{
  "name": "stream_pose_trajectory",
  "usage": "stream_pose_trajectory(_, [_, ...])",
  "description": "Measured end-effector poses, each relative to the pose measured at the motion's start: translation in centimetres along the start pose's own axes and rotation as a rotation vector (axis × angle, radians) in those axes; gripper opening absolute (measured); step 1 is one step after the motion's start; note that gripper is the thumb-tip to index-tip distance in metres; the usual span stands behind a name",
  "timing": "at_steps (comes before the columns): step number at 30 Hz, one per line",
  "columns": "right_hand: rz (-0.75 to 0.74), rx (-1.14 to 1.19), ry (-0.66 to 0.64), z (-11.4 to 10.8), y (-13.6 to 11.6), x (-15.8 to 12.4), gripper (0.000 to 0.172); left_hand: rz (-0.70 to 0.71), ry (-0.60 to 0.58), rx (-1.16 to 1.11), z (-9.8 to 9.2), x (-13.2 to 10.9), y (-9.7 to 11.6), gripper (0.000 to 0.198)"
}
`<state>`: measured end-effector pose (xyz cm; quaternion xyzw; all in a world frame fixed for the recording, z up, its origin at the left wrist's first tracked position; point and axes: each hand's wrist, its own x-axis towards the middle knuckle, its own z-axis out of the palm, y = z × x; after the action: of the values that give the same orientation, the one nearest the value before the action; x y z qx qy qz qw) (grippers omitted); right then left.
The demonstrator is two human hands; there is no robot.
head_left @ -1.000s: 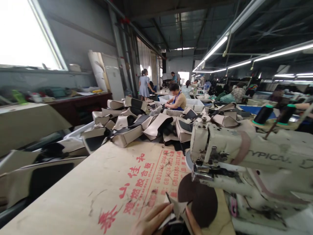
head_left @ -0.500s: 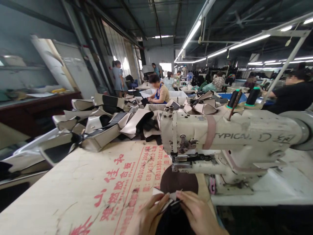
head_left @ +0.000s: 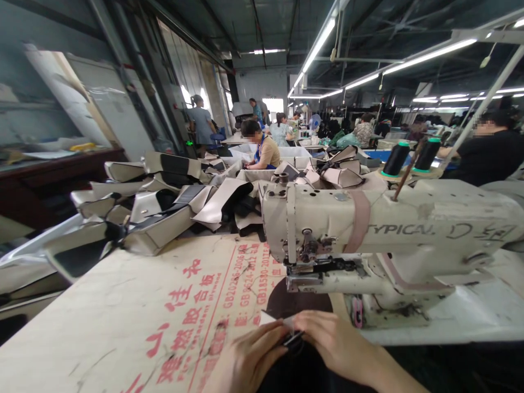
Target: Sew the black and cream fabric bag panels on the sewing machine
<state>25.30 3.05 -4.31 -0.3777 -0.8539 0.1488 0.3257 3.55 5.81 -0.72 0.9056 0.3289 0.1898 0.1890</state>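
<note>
My left hand [head_left: 252, 349] and my right hand [head_left: 325, 335] meet at the lower middle, both with bent fingers closed on a small light-and-dark piece of sheet material [head_left: 267, 317]. One pale pointed corner of it sticks out past my left fingertips. Most of the piece is covered by my fingers, so its full shape cannot be made out. Just beyond them lies a dark brown rounded patch [head_left: 301, 300] at the edge of the board, partly below the arm of the sewing machine [head_left: 315, 218]. Black material [head_left: 301, 371] shows beneath my hands.
A plywood board [head_left: 164, 295] with red print spreads to the left. Behind it are piled beige and black sewn pieces [head_left: 164, 218]. Black thread cones [head_left: 396, 159] stand behind the machine. A co-worker [head_left: 264, 147] sits beyond the pile; another person [head_left: 485, 147] is at the right.
My view has shifted slightly. My right hand has turned, its fingers folding further over the piece and its forearm showing more. Both hands stay together on it.
</note>
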Motion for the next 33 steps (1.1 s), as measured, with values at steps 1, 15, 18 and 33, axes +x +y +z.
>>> stream_pose_trajectory(1, [-0.034, -0.029, -0.007, 0.0, 0.0, -0.2, 0.029, 0.025, 0.008, 0.006, 0.0, 0.0, 0.2, 0.023])
stream_pose_trajectory(15, [-0.217, -0.248, 0.029, 0.7, -1.0, -2.1, 0.038, 0.135, -0.092, 0.076, 1.0, 1.0, 1.3, 0.024])
stream_pose_trajectory(18, [-0.164, -0.16, 0.01, 0.9, -0.5, -2.2, 0.037, -0.169, -0.18, -0.109, 1.5, 1.8, 1.7, 0.032])
stream_pose_trajectory(33, [-0.09, -0.182, -0.093, 0.0, -1.2, 0.1, 0.021, -0.553, -0.304, -0.491, 1.4, 3.2, 0.0, 0.036])
